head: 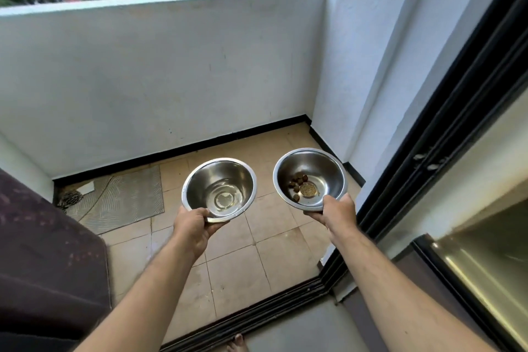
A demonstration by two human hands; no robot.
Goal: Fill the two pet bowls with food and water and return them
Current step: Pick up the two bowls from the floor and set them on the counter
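Two steel pet bowls are held out over a small tiled balcony. My left hand [194,227] grips the near rim of the left bowl [219,177], which has a shallow layer of clear water at its bottom. My right hand [337,211] holds the near rim of the right bowl [311,168], thumb on top. That bowl holds a few brown kibble pieces [297,181] around a round gold sticker at its bottom. Both bowls are level and apart from each other.
The balcony floor [257,254] is beige tile, bounded by a white parapet wall [160,66]. A grey mat [125,197] lies at the left corner. A dark cloth-covered object [43,251] fills the left. A black sliding door frame [445,134] stands right, its track [257,311] below.
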